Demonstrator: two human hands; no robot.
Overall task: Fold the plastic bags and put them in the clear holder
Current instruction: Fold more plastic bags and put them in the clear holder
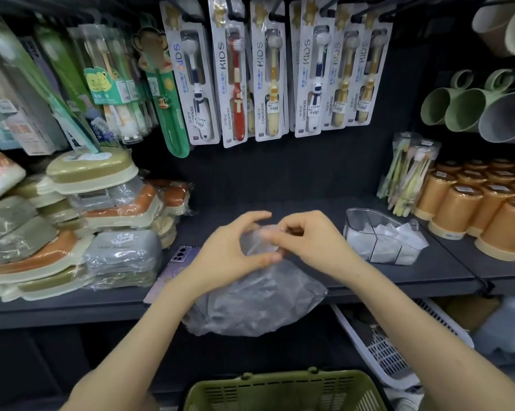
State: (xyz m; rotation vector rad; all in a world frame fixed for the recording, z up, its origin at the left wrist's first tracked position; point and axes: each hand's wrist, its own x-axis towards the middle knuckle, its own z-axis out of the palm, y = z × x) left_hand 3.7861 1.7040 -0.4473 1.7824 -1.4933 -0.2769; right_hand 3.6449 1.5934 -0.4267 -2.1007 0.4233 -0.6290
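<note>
two hands (232, 250) (312, 241) pinch the plastic bag (256, 301) overhanging the shelf edge (383, 287).

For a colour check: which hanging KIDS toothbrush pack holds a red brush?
The second KIDS pack from the left: its brush is red, while the others are navy-and-white or yellow.

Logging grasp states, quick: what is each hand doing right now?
Left hand: holds the plastic bag, fingers curved round it, thumb on it.
Right hand: pinches the same bag's upper part.
</note>
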